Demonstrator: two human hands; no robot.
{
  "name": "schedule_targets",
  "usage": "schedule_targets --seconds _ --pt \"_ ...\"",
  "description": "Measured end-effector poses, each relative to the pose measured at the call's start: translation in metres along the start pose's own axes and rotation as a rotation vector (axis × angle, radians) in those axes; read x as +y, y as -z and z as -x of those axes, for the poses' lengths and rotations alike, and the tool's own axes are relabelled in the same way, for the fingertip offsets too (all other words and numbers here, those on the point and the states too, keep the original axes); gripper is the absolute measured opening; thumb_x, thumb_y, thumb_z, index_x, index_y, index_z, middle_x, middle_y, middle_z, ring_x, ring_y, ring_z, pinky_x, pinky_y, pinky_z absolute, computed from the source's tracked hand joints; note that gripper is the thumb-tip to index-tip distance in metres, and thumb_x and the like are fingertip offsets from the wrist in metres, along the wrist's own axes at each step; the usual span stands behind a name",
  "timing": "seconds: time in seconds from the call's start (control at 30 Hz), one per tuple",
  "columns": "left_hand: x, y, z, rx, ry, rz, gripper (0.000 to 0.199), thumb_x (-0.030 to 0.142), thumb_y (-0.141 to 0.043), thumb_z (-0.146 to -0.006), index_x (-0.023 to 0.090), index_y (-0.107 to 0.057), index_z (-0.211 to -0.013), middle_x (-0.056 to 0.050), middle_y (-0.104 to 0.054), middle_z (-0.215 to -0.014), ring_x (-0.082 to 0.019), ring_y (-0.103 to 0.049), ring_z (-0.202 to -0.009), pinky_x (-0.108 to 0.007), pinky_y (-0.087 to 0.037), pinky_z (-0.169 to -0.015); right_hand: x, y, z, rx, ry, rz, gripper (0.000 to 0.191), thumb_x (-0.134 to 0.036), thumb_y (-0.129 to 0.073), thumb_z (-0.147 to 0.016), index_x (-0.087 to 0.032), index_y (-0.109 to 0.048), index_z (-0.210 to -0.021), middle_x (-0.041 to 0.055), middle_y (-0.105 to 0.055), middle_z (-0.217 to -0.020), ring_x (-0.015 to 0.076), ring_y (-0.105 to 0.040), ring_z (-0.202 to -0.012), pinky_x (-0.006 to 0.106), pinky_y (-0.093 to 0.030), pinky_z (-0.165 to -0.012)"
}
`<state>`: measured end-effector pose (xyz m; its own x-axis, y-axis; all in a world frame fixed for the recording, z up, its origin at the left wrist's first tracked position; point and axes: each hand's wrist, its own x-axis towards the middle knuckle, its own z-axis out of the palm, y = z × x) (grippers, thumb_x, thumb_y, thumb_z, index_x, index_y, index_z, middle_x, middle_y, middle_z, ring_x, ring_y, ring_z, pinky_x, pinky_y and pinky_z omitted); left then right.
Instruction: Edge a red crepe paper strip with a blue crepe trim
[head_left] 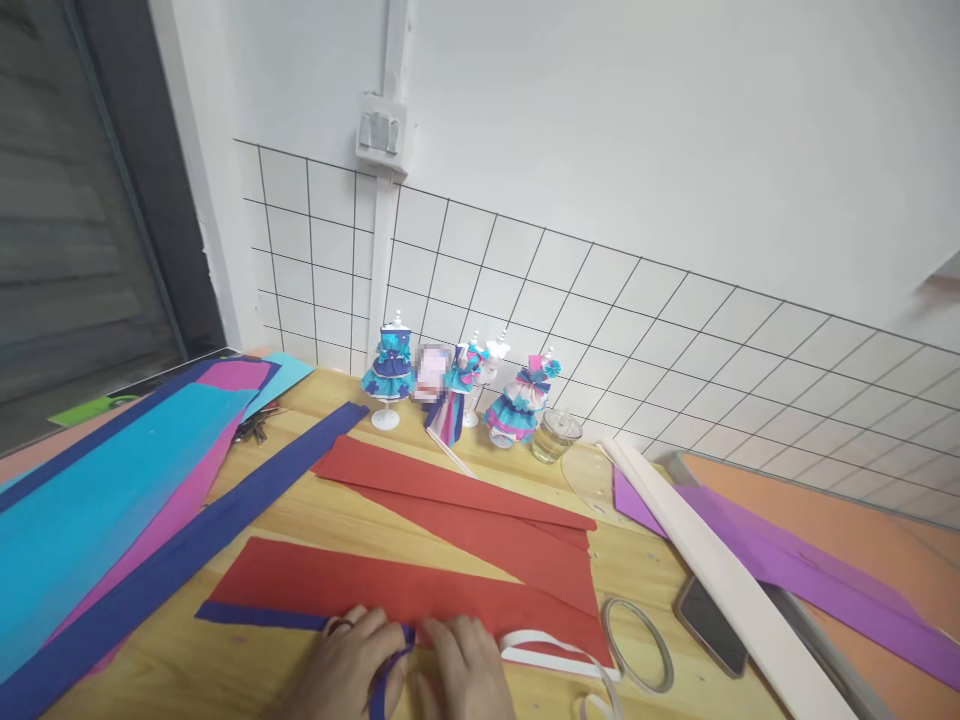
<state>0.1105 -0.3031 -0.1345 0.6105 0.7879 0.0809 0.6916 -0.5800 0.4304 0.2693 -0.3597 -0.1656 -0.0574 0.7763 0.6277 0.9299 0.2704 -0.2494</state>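
Observation:
My left hand (351,655) is closed at the bottom of the head view, a ring on one finger. A narrow dark blue crepe paper strip (382,682) runs beneath its fingers and curls down between the hands. My right hand (466,665) is just beside it, fingers bent and pressed together at the strip's upper end; its fingertips are partly hidden. Under both hands lies a red crepe paper sheet (360,580) with a blue edge along its left front side. White double-sided tape (555,660) curls over its right end, beside a tape roll (637,645).
Another red sheet (465,500) lies behind. Blue, cyan and pink papers (142,480) cover the left; a dark blue strip (225,540) slants across. Small dress forms (386,370) and a glass jar (556,436) stand at the back. Right are a phone (711,625), pale roll (720,570) and purple paper (810,570).

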Motion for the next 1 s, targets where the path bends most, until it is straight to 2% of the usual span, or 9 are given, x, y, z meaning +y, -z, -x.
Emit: schedule_targets --seconds 0.07,0.13,0.23,0.3,0.37,0.47,0.57,0.8,1.0 --pt "0.003 0.005 -0.001 -0.041 0.025 0.026 0.022 0.021 -0.039 -0.083 0.025 -0.061 -0.081 -0.002 -0.063 -0.084 -0.02 -0.055 -0.082 -0.032 -0.039 -0.074 -0.005 -0.013 -0.004 -0.089 -0.006 -0.022 0.026 -0.026 -0.052 -0.078 -0.024 -0.056 -0.103 0.0042 -0.061 -0.077 0.0213 -0.057 -0.066 0.032 -0.046 -0.06" --pt "0.007 0.013 -0.002 -0.076 0.054 0.054 0.021 0.023 -0.04 -0.082 0.025 -0.06 -0.083 -0.002 -0.063 -0.088 -0.021 -0.056 -0.085 -0.034 -0.039 -0.077 -0.008 -0.023 -0.005 -0.142 -0.037 -0.068 0.023 -0.025 -0.053 -0.074 -0.025 -0.058 -0.097 0.0036 -0.059 -0.075 0.0214 -0.056 -0.066 0.033 -0.044 -0.06" --pt "0.014 0.025 -0.003 -0.136 0.103 0.084 0.009 0.028 -0.048 -0.076 0.023 -0.055 -0.076 -0.001 -0.062 -0.086 -0.021 -0.055 -0.084 -0.033 -0.039 -0.076 -0.008 -0.031 -0.005 -0.108 -0.131 -0.098 0.007 -0.028 -0.054 -0.071 -0.024 -0.058 -0.074 0.0026 -0.056 -0.067 0.0211 -0.053 -0.063 0.033 -0.041 -0.06" --pt "0.015 0.031 -0.004 -0.168 0.125 0.097 0.006 0.024 -0.053 -0.067 0.022 -0.05 -0.072 0.001 -0.061 -0.08 -0.02 -0.054 -0.081 -0.031 -0.039 -0.073 -0.006 -0.03 -0.004 -0.107 -0.154 -0.092 0.007 -0.03 -0.054 -0.071 -0.023 -0.055 -0.067 0.0017 -0.055 -0.065 0.0205 -0.052 -0.062 0.032 -0.039 -0.06" --pt "0.014 0.033 -0.005 -0.198 0.126 0.113 0.014 0.018 -0.052 -0.061 0.022 -0.049 -0.074 0.003 -0.059 -0.077 -0.018 -0.054 -0.079 -0.029 -0.038 -0.071 -0.002 -0.024 -0.004 -0.138 -0.156 -0.101 0.006 -0.028 -0.054 -0.073 -0.022 -0.054 -0.069 0.001 -0.056 -0.067 0.0193 -0.053 -0.063 0.03 -0.038 -0.06" --pt "0.009 0.034 -0.005 -0.249 0.12 0.131 0.023 0.014 -0.049 -0.06 0.022 -0.05 -0.082 0.002 -0.057 -0.078 -0.018 -0.054 -0.079 -0.029 -0.039 -0.072 0.005 -0.013 -0.004 -0.123 -0.18 -0.171 0.014 -0.028 -0.05 -0.079 -0.021 -0.053 -0.067 -0.0004 -0.056 -0.063 0.0153 -0.054 -0.059 0.025 -0.038 -0.057" --pt "0.007 0.031 -0.005 -0.233 0.111 0.117 0.026 0.011 -0.046 -0.063 0.022 -0.051 -0.086 0.0 -0.058 -0.082 -0.018 -0.054 -0.083 -0.031 -0.038 -0.076 0.006 -0.008 -0.003 -0.064 -0.277 -0.216 0.022 -0.03 -0.047 -0.082 -0.021 -0.05 -0.063 -0.0021 -0.053 -0.058 0.0118 -0.051 -0.05 0.021 -0.037 -0.05" --pt "0.01 0.023 -0.004 -0.185 0.088 0.071 0.03 0.011 -0.044 -0.071 0.025 -0.058 -0.094 -0.002 -0.063 -0.096 -0.023 -0.054 -0.096 -0.04 -0.037 -0.085 0.003 -0.013 0.005 0.021 -0.558 -0.322 0.014 -0.029 -0.046 -0.077 -0.021 -0.047 -0.066 -0.0043 -0.045 -0.053 0.0117 -0.043 -0.047 0.021 -0.032 -0.046" --pt "0.01 0.024 -0.003 -0.194 0.075 0.055 0.036 0.015 -0.044 -0.072 0.027 -0.06 -0.102 -0.005 -0.063 -0.102 -0.027 -0.053 -0.101 -0.045 -0.036 -0.087 0.014 -0.013 0.011 0.046 -0.641 -0.325 0.024 -0.039 -0.043 -0.08 -0.02 -0.047 -0.066 -0.005 -0.041 -0.052 0.0109 -0.038 -0.045 0.021 -0.032 -0.045"
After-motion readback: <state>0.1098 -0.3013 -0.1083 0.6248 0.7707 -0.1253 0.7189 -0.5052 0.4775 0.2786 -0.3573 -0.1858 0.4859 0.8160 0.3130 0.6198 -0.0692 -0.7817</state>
